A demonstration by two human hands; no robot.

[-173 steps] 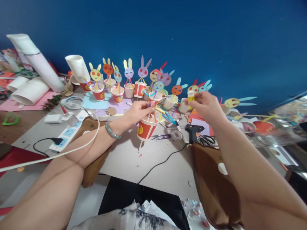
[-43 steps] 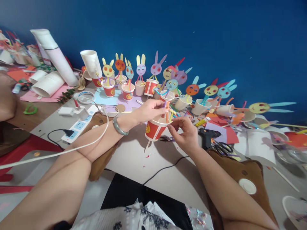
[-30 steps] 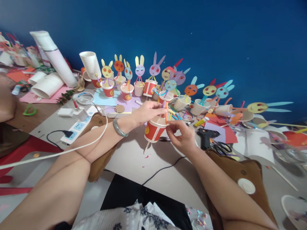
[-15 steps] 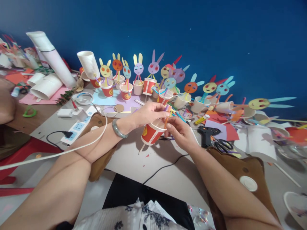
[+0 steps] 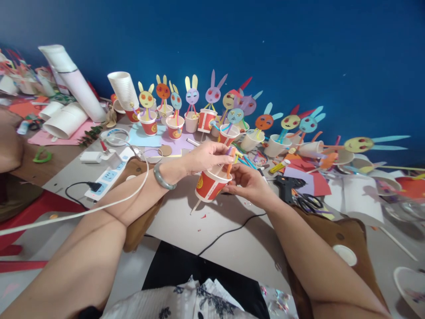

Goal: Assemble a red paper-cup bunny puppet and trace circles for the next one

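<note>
A red paper cup [image 5: 211,186] with a white rim is held tilted above the table, a thin stick [image 5: 195,207] poking out of its bottom. My left hand [image 5: 209,156] is closed at the top of the cup, its fingers pinching an orange and purple piece [image 5: 231,158] that rises from the rim. My right hand [image 5: 247,182] is at the cup's right side, fingers curled near the rim and thumb by the cup wall. Its fingertips are partly hidden by the cup, so what they grip is unclear.
Cups with paper rabbit faces [image 5: 191,95] line the blue wall. A power strip [image 5: 108,177] and white cable lie left. A black glue gun [image 5: 288,186], scissors [image 5: 308,202] and coloured paper lie right. A black cord [image 5: 229,231] crosses the table front. A person's arm shows far left.
My right hand has shifted its grip, the thumb moving down and away from the orange piece. The cup has turned slightly; my left hand stays nearly in place.
</note>
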